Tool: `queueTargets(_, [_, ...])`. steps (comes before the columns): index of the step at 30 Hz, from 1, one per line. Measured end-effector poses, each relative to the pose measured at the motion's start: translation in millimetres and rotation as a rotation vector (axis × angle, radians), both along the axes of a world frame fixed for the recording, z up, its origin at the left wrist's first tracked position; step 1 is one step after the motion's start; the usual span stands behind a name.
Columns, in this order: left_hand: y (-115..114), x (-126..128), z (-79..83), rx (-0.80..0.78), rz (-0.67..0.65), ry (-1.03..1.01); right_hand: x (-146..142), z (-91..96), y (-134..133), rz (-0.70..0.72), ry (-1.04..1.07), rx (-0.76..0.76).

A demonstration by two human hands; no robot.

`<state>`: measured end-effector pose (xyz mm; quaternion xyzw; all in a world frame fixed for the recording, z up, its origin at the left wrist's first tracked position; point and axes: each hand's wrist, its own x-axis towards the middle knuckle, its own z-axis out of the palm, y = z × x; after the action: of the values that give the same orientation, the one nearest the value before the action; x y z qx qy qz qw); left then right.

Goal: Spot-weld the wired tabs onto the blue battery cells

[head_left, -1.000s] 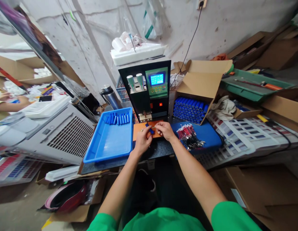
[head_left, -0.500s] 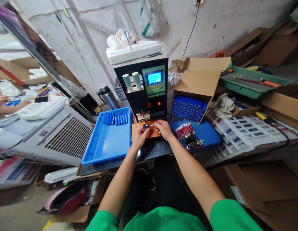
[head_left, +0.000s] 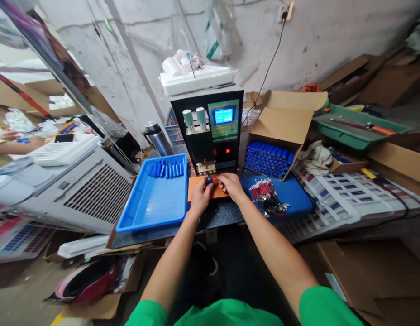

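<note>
My left hand (head_left: 200,195) is closed around a blue cylindrical battery cell (head_left: 209,180), its end showing between thumb and fingers. The cell is right at the electrodes (head_left: 206,166) of a black spot welder (head_left: 193,145) with a lit blue screen. Beside it, my right hand (head_left: 231,184) pinches a small pale piece whose kind is too small to make out, close to the cell. Both hands are over the orange plate (head_left: 217,193) at the welder's foot.
At left, a blue tray (head_left: 152,203) holds a row of blue cells. On the right stand an open cardboard box (head_left: 281,117) packed with blue cells and a pile of red and black leads (head_left: 267,197). Another person's arm (head_left: 13,146) shows at far left.
My left hand has brought the cell up to the welder's electrodes. My right hand has come nearer to the cell with the small piece. The view has shifted slightly.
</note>
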<state>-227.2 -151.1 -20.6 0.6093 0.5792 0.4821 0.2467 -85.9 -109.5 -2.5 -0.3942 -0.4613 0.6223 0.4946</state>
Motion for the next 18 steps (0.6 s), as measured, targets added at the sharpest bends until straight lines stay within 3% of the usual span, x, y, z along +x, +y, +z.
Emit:
queueTargets(10, [-3,1,-0.1,0.015,0.055,0.149,-10,15.7,-1,-0.027,-0.043,0.016])
queueTargets(18, [-1,-1,-3.9,0.015,0.063,0.174,-23,0.5,5,-0.075,-0.142,0.099])
